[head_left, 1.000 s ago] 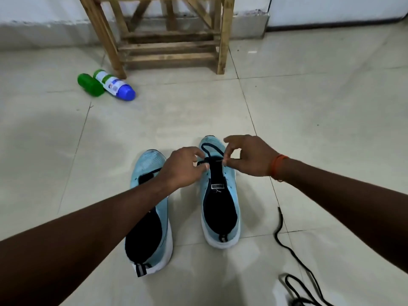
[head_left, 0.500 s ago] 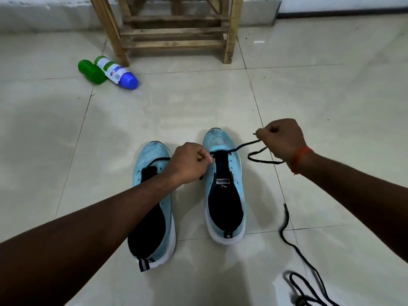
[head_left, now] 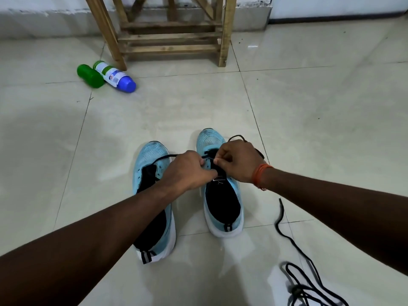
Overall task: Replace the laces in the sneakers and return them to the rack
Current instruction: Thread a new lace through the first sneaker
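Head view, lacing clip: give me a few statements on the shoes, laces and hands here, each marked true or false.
1. Both hands work at the right shoe. True: the left hand and right hand meet over its eyelets.
2. The loose lace lies on the floor right of the shoes. True.
3. The left shoe is fully laced. False: only one strand crosses near its toe.
4. The shoes sit on the rack. False: they are on the floor in front of it.
5. Two bottles stand upright. False: both lie on their sides by the rack leg.
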